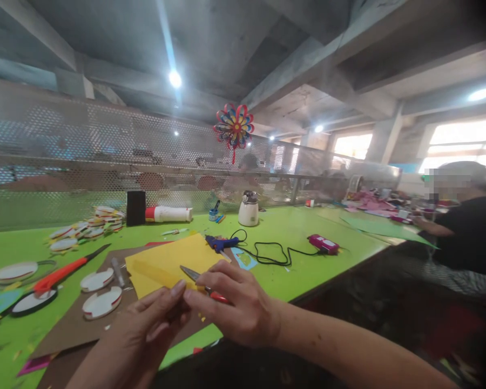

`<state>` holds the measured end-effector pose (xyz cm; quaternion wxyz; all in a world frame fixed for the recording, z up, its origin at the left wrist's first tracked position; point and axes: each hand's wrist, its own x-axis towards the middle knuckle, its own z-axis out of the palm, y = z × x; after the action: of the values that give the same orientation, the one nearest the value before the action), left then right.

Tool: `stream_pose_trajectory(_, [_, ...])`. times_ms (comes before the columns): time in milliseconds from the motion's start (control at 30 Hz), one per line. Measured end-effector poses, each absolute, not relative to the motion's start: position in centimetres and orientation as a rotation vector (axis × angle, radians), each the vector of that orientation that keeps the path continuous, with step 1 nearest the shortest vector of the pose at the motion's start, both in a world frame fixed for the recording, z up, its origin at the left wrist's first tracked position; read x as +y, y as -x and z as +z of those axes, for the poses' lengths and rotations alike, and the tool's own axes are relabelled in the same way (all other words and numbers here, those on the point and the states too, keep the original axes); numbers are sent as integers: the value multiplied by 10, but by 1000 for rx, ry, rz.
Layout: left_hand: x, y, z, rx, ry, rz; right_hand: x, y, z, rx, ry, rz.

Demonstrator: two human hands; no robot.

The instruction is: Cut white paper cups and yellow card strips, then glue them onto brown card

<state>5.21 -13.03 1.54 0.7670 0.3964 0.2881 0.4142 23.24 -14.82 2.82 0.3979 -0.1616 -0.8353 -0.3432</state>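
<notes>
My left hand [156, 316] is closed, its thumb and fingertips pinched on the near end of a narrow yellow strip [152, 272]. My right hand [237, 305] is wrapped around small scissors with red handles [217, 296], the metal blades [189, 272] pointing away to the upper left. Its thumb and forefinger meet the left fingertips, and what lies between them is partly hidden. Beneath the hands, a yellow sheet [182, 251] rests on brown board [75, 319]. A blue glue gun [216, 243] lies at the sheet's far right corner.
Large orange-handled scissors [60, 274] and white round pieces [102, 302] lie left. A black cord joins the glue gun to a magenta box [323, 244]. Behind stand a white bottle [248, 212] and a red-white tube [170, 214]. A pinwheel [235, 127] hangs on mesh. Another person [470, 227] sits right.
</notes>
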Motion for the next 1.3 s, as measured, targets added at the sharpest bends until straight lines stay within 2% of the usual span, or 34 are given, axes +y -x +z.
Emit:
stream_pose_trajectory(567, [-148,-62,4,618,-749,1100,-164,-249,-29,-2031,632,-546])
stream_pose_trajectory(900, [-116,-51,-2,770,-793,1289,-142,-280,-34,-2208,1344,-272])
stream_pose_trajectory(1300, [-91,-27,0,822,-959,1480,-107,-268,-28,-2256,1706,154])
